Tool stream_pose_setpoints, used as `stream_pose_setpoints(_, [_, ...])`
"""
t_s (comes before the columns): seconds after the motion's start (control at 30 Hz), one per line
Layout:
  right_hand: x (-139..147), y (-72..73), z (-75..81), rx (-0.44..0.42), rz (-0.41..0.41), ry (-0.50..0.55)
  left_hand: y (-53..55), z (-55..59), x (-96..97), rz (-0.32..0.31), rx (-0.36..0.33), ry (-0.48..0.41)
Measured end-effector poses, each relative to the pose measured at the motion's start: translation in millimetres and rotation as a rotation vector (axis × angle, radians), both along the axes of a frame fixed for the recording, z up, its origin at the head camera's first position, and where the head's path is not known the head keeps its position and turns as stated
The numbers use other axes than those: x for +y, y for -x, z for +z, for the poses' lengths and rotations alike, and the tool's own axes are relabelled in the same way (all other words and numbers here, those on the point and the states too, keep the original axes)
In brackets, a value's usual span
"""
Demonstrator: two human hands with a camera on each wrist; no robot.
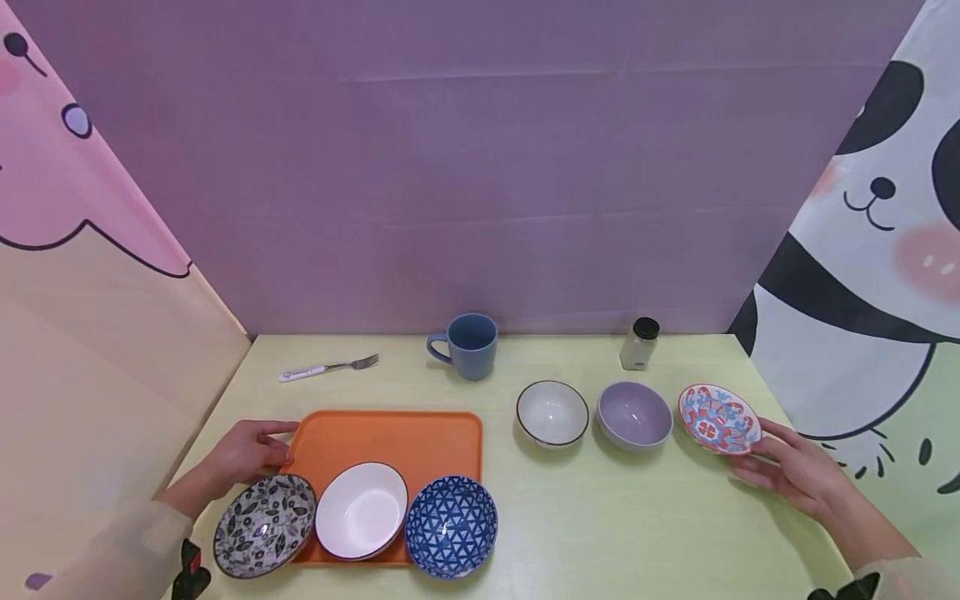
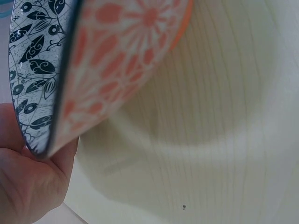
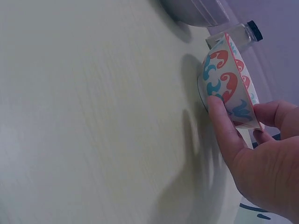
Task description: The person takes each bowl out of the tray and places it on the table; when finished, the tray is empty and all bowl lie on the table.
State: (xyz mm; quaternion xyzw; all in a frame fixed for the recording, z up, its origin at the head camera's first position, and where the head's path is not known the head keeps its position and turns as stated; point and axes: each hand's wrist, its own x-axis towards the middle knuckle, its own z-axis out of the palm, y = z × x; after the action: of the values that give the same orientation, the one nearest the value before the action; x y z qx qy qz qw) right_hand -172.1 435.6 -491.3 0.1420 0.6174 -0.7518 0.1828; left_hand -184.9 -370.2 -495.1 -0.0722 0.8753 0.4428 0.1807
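One red-and-blue bowl [image 1: 718, 418] pinched at rim by right hand [image 1: 798, 473] | left hand [image 1: 247, 452] at orange tray's [image 1: 390, 437] left edge | grip unclear

Red-blue patterned bowl [image 1: 716, 419] far right; orange tray [image 1: 397, 442] flat, left.

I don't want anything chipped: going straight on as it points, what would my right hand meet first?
Probably the glossy lavender round bowl, past the red-and-blue patterned bowl your right hand holds; depth is unclear.
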Motion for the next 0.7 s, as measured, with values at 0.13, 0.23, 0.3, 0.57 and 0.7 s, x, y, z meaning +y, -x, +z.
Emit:
stream_pose_setpoints(0.13, [1,-3.4,2.3,0.024,-0.025,-0.006,0.6,-1.0,-0.3,0.007,-0.001,-0.005])
stream_pose_setpoints(0.23, [2,-7.2,6.4,0.036,-0.041,-0.072,0.7,-1.3,-0.8,0.008,-0.003,-0.009])
stream_pose_setpoints(0.3, [2,-8.7,10.0,0.048,-0.025,-0.161,0.0,-1.0,-0.7,0.011,-0.003,-0.007])
stream_pose_setpoints(0.57, [8,-10.0,28.2,0.131,0.073,-0.609,-1.3,-2.8,-0.4,0.0,0.025,-0.019])
stream_pose_setpoints(0.7, [6,-10.8,37.5,0.17,0.079,-0.663,-0.4,-4.3,-3.2,0.005,0.013,-0.016])
